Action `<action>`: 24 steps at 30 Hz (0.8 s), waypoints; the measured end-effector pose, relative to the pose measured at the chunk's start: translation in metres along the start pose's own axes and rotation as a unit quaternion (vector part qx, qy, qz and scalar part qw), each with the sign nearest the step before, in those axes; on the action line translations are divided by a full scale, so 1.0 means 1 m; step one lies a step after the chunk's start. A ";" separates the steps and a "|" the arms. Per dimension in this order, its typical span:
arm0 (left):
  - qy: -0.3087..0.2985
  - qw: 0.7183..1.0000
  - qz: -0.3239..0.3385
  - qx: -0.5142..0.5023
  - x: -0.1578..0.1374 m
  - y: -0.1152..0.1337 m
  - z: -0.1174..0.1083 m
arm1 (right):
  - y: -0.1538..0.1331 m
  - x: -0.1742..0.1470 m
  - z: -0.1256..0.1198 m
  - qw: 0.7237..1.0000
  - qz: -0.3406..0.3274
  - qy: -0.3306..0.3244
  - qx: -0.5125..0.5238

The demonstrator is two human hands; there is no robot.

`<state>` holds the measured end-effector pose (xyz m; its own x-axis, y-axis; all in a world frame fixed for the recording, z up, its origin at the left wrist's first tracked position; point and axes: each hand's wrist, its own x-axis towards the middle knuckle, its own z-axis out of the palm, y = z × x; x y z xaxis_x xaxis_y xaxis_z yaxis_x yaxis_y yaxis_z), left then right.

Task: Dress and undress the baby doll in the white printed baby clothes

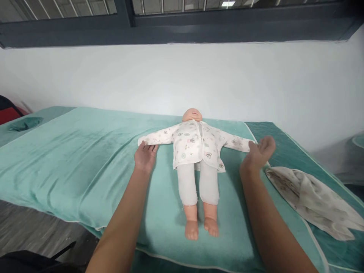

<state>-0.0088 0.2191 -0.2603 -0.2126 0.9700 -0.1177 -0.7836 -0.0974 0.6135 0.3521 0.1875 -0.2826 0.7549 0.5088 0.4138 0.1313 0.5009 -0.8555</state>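
A baby doll [192, 115] lies on its back on a green bed cover, its head toward the wall and its bare feet toward me. It wears a white printed shirt [189, 142] with both sleeves stretched out sideways, and its upper legs are white. My left hand [145, 156] is at the end of the sleeve on the left, thumb over the cuff and fingers along its lower edge. At the other cuff, my right hand [257, 154] touches the sleeve end with its thumb side, while its fingers stretch away from it, slightly blurred.
To the right lies a crumpled pale printed cloth [315, 201] on the green bed cover [85, 151]. A white wall [170, 79] rises behind the bed, below a dark window frame [227, 28]. Something red and black [8, 110] stands at the far left.
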 end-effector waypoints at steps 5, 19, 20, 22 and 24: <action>0.119 0.953 0.189 0.204 -0.009 -0.013 0.000 | -0.026 -0.048 0.027 0.980 -0.031 -0.189 -0.052; -0.171 0.677 0.195 0.689 -0.097 -0.024 -0.017 | -0.035 -0.101 -0.038 0.894 -0.050 -0.274 -0.352; -0.184 0.635 0.211 0.720 -0.099 -0.026 -0.015 | -0.037 -0.102 -0.035 0.881 -0.059 -0.280 -0.376; -0.184 0.572 0.244 0.761 -0.101 -0.030 -0.010 | -0.041 -0.102 -0.028 0.859 -0.052 -0.288 -0.420; -0.170 0.538 0.259 0.784 -0.101 -0.034 -0.006 | -0.045 -0.099 -0.020 0.845 -0.015 -0.291 -0.449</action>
<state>0.0362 0.1230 -0.2736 0.1628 0.9140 0.3715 0.8422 -0.3249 0.4303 0.2840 0.1011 -0.2916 0.3330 0.8945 0.2983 0.7760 -0.0802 -0.6256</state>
